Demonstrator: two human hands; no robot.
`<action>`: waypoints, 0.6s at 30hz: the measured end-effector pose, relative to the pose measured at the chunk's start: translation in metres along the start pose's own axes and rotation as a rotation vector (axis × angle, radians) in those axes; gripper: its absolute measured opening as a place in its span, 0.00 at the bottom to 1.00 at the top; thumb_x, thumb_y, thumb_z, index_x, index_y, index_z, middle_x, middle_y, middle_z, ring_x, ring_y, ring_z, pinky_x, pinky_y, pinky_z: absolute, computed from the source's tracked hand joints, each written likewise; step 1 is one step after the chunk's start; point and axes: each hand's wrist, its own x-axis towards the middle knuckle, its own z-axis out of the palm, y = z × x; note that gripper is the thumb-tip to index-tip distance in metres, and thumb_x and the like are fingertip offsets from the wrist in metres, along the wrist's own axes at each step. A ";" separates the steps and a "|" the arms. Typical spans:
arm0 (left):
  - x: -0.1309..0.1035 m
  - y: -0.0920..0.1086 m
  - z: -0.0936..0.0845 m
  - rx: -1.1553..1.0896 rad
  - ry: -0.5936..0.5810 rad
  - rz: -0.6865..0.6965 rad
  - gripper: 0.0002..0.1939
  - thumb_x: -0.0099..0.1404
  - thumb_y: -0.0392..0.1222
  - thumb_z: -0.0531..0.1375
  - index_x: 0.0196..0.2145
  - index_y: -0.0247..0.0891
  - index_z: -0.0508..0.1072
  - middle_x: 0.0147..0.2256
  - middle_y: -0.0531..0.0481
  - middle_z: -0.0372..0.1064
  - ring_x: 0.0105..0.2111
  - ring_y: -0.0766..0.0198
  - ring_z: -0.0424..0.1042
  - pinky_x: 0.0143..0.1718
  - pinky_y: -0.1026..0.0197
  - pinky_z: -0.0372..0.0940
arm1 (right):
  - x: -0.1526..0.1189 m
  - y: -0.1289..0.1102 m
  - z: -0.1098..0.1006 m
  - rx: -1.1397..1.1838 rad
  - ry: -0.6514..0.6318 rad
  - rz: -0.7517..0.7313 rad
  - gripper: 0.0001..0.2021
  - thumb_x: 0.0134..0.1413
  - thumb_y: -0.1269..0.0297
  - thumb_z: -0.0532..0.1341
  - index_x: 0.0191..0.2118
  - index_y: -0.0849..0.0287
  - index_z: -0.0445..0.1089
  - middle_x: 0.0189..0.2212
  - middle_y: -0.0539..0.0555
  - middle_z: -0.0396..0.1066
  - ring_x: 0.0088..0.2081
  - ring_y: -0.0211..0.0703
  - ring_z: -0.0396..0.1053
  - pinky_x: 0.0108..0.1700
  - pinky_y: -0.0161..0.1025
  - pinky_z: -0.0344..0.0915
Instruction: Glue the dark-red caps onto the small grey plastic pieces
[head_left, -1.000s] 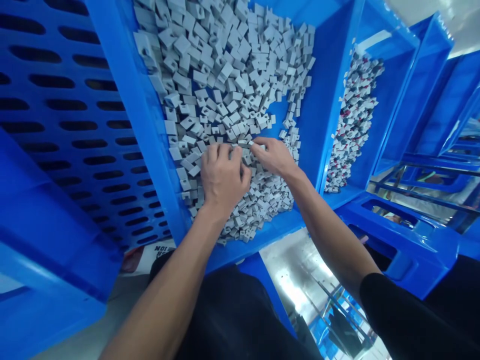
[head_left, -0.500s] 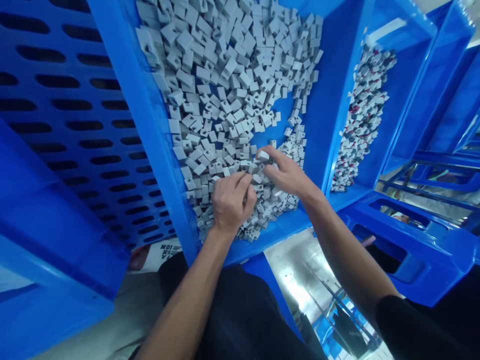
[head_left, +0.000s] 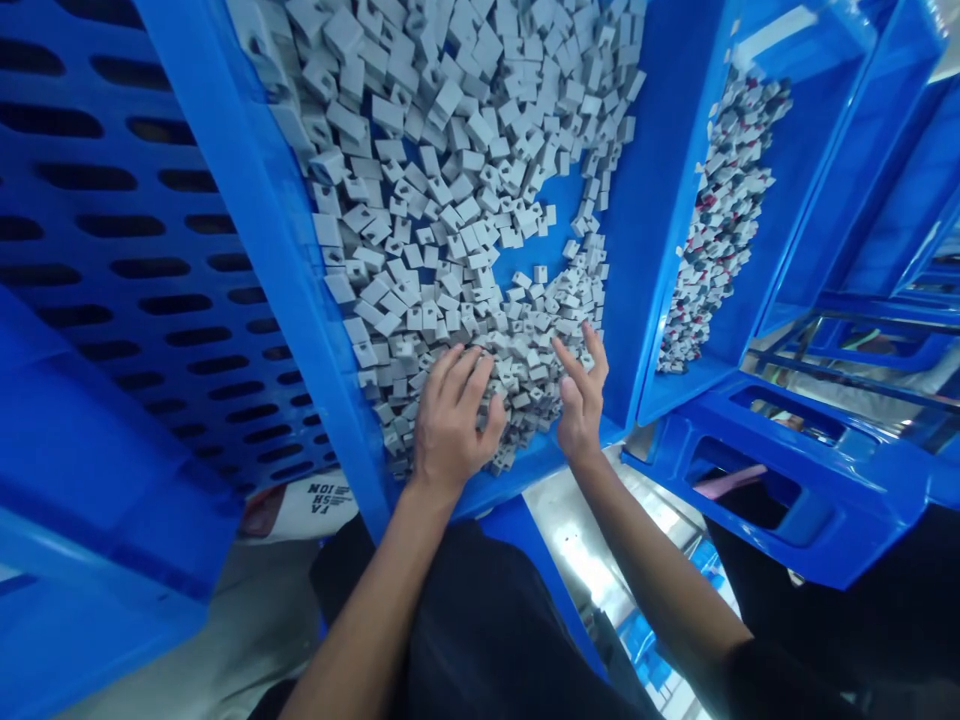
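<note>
Several small grey blocks [head_left: 465,215], many with a hole or notch, lie loose in a blue bin [head_left: 626,250]. My left hand [head_left: 454,420] rests palm down over the near left part of the heap, fingers apart and touching the blocks. At the near right side of the bin is my right hand [head_left: 583,400], its fingers spread and nothing seen between them. Blocks under the left palm are hidden.
To the right, another blue bin [head_left: 679,290] holds small white, red and dark parts [head_left: 720,220]. A slotted blue crate [head_left: 150,235] stands on the left. Nearer right is a blue plastic frame [head_left: 787,480] beside metal rails. A printed white bag [head_left: 319,505] lies below.
My right hand has let go of a grey block and moved right and toward me. The left hand's curled fingers have opened over the heap. The view has shifted slightly.
</note>
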 end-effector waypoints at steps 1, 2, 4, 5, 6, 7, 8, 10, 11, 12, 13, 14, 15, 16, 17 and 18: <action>-0.001 -0.001 0.001 -0.004 0.008 0.007 0.27 0.80 0.37 0.61 0.74 0.41 0.72 0.68 0.32 0.79 0.74 0.36 0.74 0.76 0.31 0.69 | -0.001 0.007 0.004 0.000 0.021 0.044 0.33 0.82 0.43 0.44 0.79 0.41 0.71 0.85 0.56 0.54 0.87 0.66 0.46 0.83 0.77 0.51; -0.002 -0.001 0.002 -0.008 0.014 0.013 0.28 0.80 0.38 0.61 0.74 0.41 0.71 0.69 0.31 0.78 0.74 0.35 0.74 0.76 0.31 0.69 | -0.001 0.013 0.010 0.006 0.024 0.080 0.34 0.83 0.43 0.43 0.82 0.41 0.66 0.86 0.58 0.54 0.87 0.67 0.47 0.82 0.78 0.51; -0.002 -0.002 0.004 -0.017 0.023 0.024 0.28 0.81 0.39 0.62 0.75 0.41 0.70 0.73 0.29 0.73 0.76 0.35 0.72 0.75 0.32 0.70 | -0.002 0.019 0.023 0.031 0.029 0.138 0.35 0.84 0.43 0.42 0.86 0.43 0.56 0.86 0.60 0.54 0.88 0.66 0.45 0.82 0.80 0.51; -0.002 -0.002 0.005 -0.028 0.028 0.027 0.29 0.81 0.40 0.62 0.76 0.41 0.69 0.75 0.28 0.69 0.77 0.34 0.70 0.75 0.32 0.70 | -0.003 0.018 0.029 0.046 0.036 0.161 0.35 0.84 0.43 0.43 0.87 0.43 0.54 0.87 0.60 0.52 0.88 0.66 0.44 0.82 0.80 0.50; -0.002 -0.001 0.006 -0.045 0.031 0.027 0.30 0.81 0.42 0.63 0.76 0.41 0.68 0.78 0.27 0.65 0.78 0.33 0.68 0.76 0.32 0.70 | -0.005 0.015 0.036 0.061 0.041 0.178 0.35 0.84 0.43 0.44 0.87 0.43 0.54 0.87 0.59 0.51 0.88 0.65 0.42 0.82 0.80 0.48; -0.002 -0.001 0.007 -0.066 0.031 0.018 0.31 0.81 0.43 0.63 0.78 0.41 0.66 0.79 0.26 0.61 0.79 0.33 0.67 0.76 0.32 0.69 | -0.007 0.011 0.042 0.076 0.045 0.190 0.34 0.84 0.42 0.45 0.86 0.42 0.56 0.87 0.58 0.51 0.88 0.65 0.41 0.82 0.80 0.47; -0.003 0.001 0.007 -0.091 0.027 0.003 0.33 0.82 0.45 0.63 0.79 0.41 0.64 0.80 0.26 0.60 0.79 0.32 0.66 0.75 0.32 0.70 | -0.009 0.006 0.047 0.091 0.049 0.199 0.33 0.84 0.42 0.46 0.84 0.41 0.59 0.87 0.58 0.53 0.88 0.64 0.41 0.82 0.81 0.47; -0.003 0.003 0.008 -0.141 0.004 -0.033 0.35 0.83 0.48 0.62 0.81 0.40 0.60 0.79 0.25 0.61 0.79 0.34 0.67 0.75 0.33 0.70 | -0.011 -0.004 0.053 0.128 0.058 0.210 0.31 0.83 0.42 0.48 0.80 0.42 0.66 0.84 0.58 0.59 0.87 0.63 0.44 0.82 0.79 0.47; -0.004 0.005 0.009 -0.161 -0.012 -0.047 0.35 0.84 0.49 0.61 0.81 0.40 0.60 0.78 0.25 0.63 0.78 0.35 0.68 0.75 0.33 0.70 | -0.011 -0.008 0.054 0.151 0.068 0.216 0.30 0.83 0.43 0.49 0.78 0.43 0.69 0.82 0.59 0.61 0.86 0.63 0.47 0.83 0.78 0.49; -0.004 0.007 0.009 -0.179 -0.027 -0.057 0.34 0.85 0.50 0.60 0.81 0.39 0.60 0.77 0.25 0.64 0.78 0.36 0.68 0.75 0.34 0.71 | -0.010 -0.011 0.055 0.180 0.079 0.220 0.29 0.82 0.43 0.49 0.76 0.45 0.71 0.81 0.60 0.63 0.85 0.62 0.49 0.83 0.76 0.50; -0.004 0.008 0.009 -0.195 -0.037 -0.066 0.33 0.85 0.50 0.59 0.80 0.40 0.61 0.77 0.26 0.65 0.78 0.36 0.69 0.75 0.35 0.70 | -0.009 -0.014 0.055 0.212 0.092 0.223 0.29 0.82 0.43 0.50 0.75 0.46 0.72 0.79 0.60 0.65 0.84 0.60 0.51 0.83 0.74 0.51; -0.003 0.010 0.010 -0.207 -0.044 -0.074 0.32 0.86 0.52 0.59 0.80 0.40 0.62 0.77 0.27 0.66 0.78 0.37 0.68 0.76 0.35 0.70 | -0.007 -0.016 0.054 0.248 0.104 0.224 0.28 0.82 0.44 0.50 0.73 0.47 0.74 0.78 0.60 0.66 0.84 0.59 0.53 0.83 0.72 0.53; -0.003 0.011 0.010 -0.218 -0.049 -0.085 0.31 0.87 0.54 0.58 0.79 0.40 0.63 0.77 0.28 0.67 0.78 0.37 0.68 0.76 0.35 0.69 | -0.006 -0.019 0.054 0.288 0.117 0.222 0.28 0.82 0.45 0.49 0.72 0.48 0.75 0.77 0.60 0.68 0.83 0.58 0.56 0.83 0.70 0.54; -0.001 0.012 0.010 -0.227 -0.050 -0.099 0.31 0.87 0.56 0.58 0.79 0.41 0.64 0.77 0.29 0.67 0.79 0.37 0.68 0.77 0.35 0.68 | -0.004 -0.022 0.054 0.330 0.127 0.219 0.27 0.82 0.45 0.49 0.71 0.48 0.75 0.76 0.60 0.69 0.81 0.57 0.59 0.82 0.69 0.56; 0.001 0.013 0.011 -0.233 -0.044 -0.119 0.31 0.87 0.58 0.57 0.79 0.41 0.65 0.77 0.29 0.68 0.79 0.38 0.67 0.77 0.34 0.68 | -0.003 -0.025 0.054 0.374 0.136 0.215 0.27 0.82 0.46 0.49 0.71 0.49 0.75 0.75 0.60 0.71 0.80 0.56 0.62 0.82 0.68 0.57; 0.003 0.014 0.012 -0.238 -0.031 -0.140 0.31 0.88 0.60 0.56 0.78 0.40 0.66 0.77 0.29 0.67 0.79 0.37 0.67 0.77 0.34 0.68 | -0.002 -0.030 0.055 0.419 0.145 0.211 0.27 0.82 0.46 0.50 0.72 0.49 0.74 0.75 0.60 0.71 0.78 0.56 0.64 0.82 0.67 0.58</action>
